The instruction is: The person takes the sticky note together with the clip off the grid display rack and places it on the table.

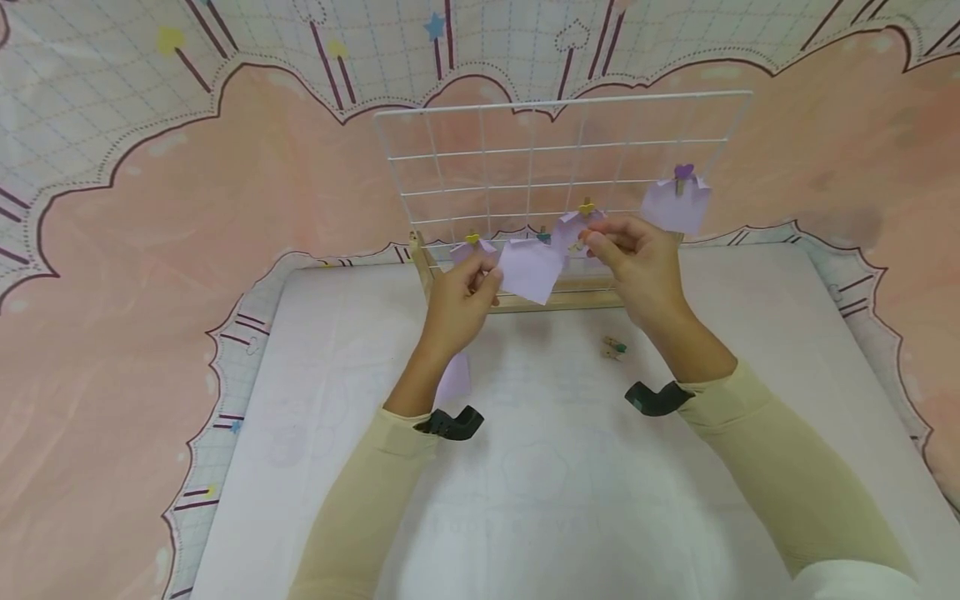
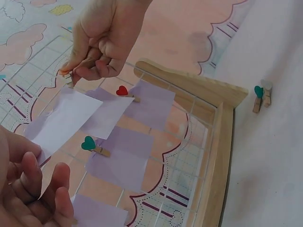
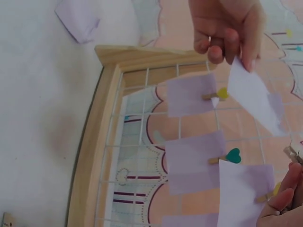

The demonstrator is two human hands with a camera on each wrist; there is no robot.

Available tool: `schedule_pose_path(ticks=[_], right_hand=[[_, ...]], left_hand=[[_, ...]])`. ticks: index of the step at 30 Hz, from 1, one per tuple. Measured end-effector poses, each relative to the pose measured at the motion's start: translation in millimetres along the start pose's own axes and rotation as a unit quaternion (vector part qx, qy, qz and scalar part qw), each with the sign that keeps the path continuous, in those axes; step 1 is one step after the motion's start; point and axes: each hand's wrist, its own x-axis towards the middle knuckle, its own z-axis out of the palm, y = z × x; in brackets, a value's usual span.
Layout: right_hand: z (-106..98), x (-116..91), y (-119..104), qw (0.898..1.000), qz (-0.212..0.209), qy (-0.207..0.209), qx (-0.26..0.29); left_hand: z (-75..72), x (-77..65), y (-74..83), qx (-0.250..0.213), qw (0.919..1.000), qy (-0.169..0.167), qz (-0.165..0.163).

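My left hand (image 1: 462, 304) pinches a lilac paper square (image 1: 531, 271) by its left edge, in front of the white wire grid (image 1: 528, 182). In my right hand (image 1: 645, 262) is a small wooden clothespin (image 2: 69, 78) with an orange top, held between thumb and fingertips close to the paper's upper right. Other lilac squares hang on the grid, clipped by clothespins with a red heart (image 2: 122, 91), a green heart (image 3: 233, 155), a yellow top (image 1: 587, 207) and a purple heart (image 1: 683, 172). The held paper partly covers the square behind it.
The grid stands in a wooden base (image 3: 85, 156) on a white tabletop (image 1: 525, 500). Two loose clothespins (image 1: 615, 345) lie in front of the base. More lilac paper (image 1: 454, 379) lies beside my left forearm. Patterned peach cloth (image 1: 300, 183) surrounds the table.
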Motion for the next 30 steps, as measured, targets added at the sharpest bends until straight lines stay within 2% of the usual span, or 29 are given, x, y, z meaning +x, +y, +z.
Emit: schedule_pose_path(ticks=[9,18,24,30], right_hand=[[-10,-6,10,1.0,-0.012,-0.027,-0.007],[-17,-12,17,0.996,-0.021,-0.054,0.072],[-20,-17,20,0.99,0.005,-0.076,0.115],[-26,-21,26,0.98,0.03,-0.1,0.169]], left_hand=[[-4.6,-7.5,-8.7,-0.034,0.9989,-0.001,-0.031],[-15.4,-19.4,-18.0,-0.039,0.9969,0.0,-0.069],[-21.1,-27.7,-26.5,-0.04,0.9963,0.023,-0.072],[-27.0,-34.4,-35.8,-0.071,0.9941,0.021,-0.078]])
